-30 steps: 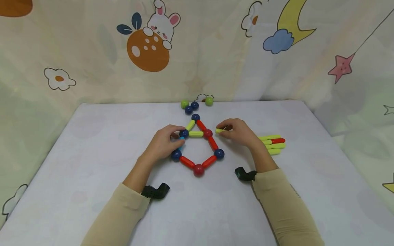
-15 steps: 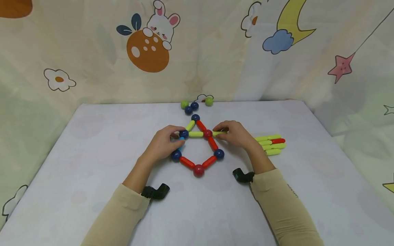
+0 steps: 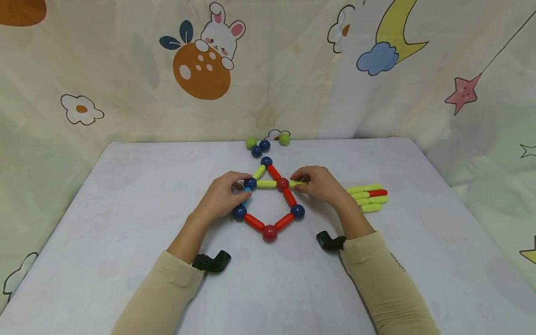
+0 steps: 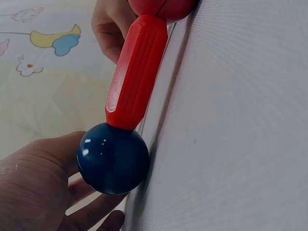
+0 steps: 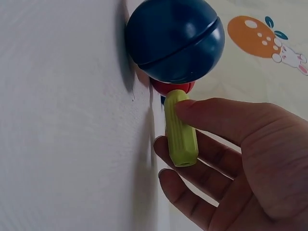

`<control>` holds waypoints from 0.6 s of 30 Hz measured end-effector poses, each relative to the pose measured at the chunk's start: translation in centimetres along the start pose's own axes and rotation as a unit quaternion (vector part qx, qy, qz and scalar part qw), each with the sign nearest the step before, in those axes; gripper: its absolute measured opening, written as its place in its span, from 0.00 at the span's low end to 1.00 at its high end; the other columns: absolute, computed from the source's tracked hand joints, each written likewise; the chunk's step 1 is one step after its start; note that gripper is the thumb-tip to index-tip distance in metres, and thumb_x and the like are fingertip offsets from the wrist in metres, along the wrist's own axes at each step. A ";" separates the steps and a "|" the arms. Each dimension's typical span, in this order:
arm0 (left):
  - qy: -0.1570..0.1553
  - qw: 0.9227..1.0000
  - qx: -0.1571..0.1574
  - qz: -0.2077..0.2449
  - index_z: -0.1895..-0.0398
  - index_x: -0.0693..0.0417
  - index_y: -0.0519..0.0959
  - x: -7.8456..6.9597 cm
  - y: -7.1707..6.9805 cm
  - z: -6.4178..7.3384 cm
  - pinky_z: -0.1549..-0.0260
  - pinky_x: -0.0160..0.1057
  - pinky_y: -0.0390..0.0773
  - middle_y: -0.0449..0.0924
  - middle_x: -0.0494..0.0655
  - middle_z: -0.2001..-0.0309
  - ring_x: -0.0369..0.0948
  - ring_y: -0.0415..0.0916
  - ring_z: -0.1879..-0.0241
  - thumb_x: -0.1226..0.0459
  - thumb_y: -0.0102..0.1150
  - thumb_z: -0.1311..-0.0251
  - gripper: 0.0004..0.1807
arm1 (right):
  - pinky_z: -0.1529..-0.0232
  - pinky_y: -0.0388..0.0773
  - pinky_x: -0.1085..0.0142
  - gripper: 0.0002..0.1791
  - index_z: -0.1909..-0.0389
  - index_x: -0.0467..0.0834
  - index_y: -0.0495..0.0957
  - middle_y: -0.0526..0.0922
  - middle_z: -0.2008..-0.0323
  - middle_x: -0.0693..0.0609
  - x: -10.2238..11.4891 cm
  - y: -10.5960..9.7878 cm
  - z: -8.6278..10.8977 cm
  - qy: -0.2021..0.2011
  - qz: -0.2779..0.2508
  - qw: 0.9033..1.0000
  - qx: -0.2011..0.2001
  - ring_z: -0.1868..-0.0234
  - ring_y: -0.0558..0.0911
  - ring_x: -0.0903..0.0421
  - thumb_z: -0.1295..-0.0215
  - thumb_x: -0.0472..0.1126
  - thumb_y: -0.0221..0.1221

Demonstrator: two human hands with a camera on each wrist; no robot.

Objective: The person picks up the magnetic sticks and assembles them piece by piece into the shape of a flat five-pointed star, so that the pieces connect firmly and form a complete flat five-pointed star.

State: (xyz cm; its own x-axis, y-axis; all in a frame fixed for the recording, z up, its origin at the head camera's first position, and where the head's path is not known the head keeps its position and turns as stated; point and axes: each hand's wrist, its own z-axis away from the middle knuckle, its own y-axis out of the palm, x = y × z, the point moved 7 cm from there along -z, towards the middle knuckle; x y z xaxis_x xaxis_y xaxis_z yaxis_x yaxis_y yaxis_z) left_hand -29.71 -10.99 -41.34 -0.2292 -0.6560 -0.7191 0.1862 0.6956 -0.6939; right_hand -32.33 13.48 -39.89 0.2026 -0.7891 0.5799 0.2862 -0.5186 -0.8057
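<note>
A frame of plastic sticks and balls lies on the table, a triangle over a larger five-cornered ring. My left hand (image 3: 219,195) grips the dark blue ball (image 3: 250,183) at the ring's upper left, its thumb by a light blue stick (image 3: 246,197). My right hand (image 3: 320,184) pinches a yellow-green stick (image 5: 182,134) between thumb and fingers. That stick's far end meets the red ball (image 3: 282,184) at the upper right corner. In the left wrist view, a blue ball (image 4: 113,159) and red stick (image 4: 136,72) partly cover the left hand.
Several yellow-green sticks (image 3: 370,200) and a red stick (image 3: 378,192) lie right of the right hand. Loose green balls (image 3: 284,139) and blue balls (image 3: 257,151) sit at the table's back edge, before a patterned cloth (image 3: 293,70).
My right hand has moved slightly left and down, bringing the yellow-green stick from apart to the red ball. The left hand stays in place.
</note>
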 end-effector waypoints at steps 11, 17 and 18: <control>-0.001 1.000 -0.003 0.003 0.31 0.47 0.77 0.0 -0.1 0.2 0.41 0.52 0.81 0.78 0.51 0.35 0.50 0.80 0.41 0.58 0.66 0.33 0.27 | 0.42 0.82 0.52 0.18 0.42 0.42 0.83 0.86 0.47 0.45 0.6 -0.4 0.4 -0.012 0.042 0.999 -0.006 0.47 0.82 0.47 0.31 0.39 0.65; -0.001 1.000 -0.002 0.003 0.31 0.47 0.77 -0.1 0.0 0.2 0.40 0.52 0.80 0.78 0.51 0.35 0.50 0.80 0.41 0.58 0.66 0.33 0.27 | 0.43 0.81 0.49 0.20 0.40 0.42 0.81 0.85 0.44 0.44 -0.8 -2.6 1.4 -0.009 0.028 0.999 -0.022 0.43 0.81 0.45 0.30 0.42 0.63; 0.000 1.000 -0.002 0.003 0.31 0.48 0.77 -0.1 0.0 0.2 0.39 0.52 0.80 0.78 0.51 0.35 0.50 0.80 0.41 0.58 0.67 0.33 0.27 | 0.43 0.80 0.48 0.20 0.39 0.42 0.81 0.85 0.44 0.44 -1.1 -3.1 1.7 -0.009 0.025 0.999 -0.024 0.43 0.81 0.44 0.29 0.42 0.63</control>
State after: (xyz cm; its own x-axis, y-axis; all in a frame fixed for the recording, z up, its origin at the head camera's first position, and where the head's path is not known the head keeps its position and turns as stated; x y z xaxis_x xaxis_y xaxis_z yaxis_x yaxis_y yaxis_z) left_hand -29.49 -11.01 -41.23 -0.2287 -0.6511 -0.7237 0.1842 0.7010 -0.6889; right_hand -31.87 16.49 -37.80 0.2330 -0.8084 0.5405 0.2292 -0.4945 -0.8384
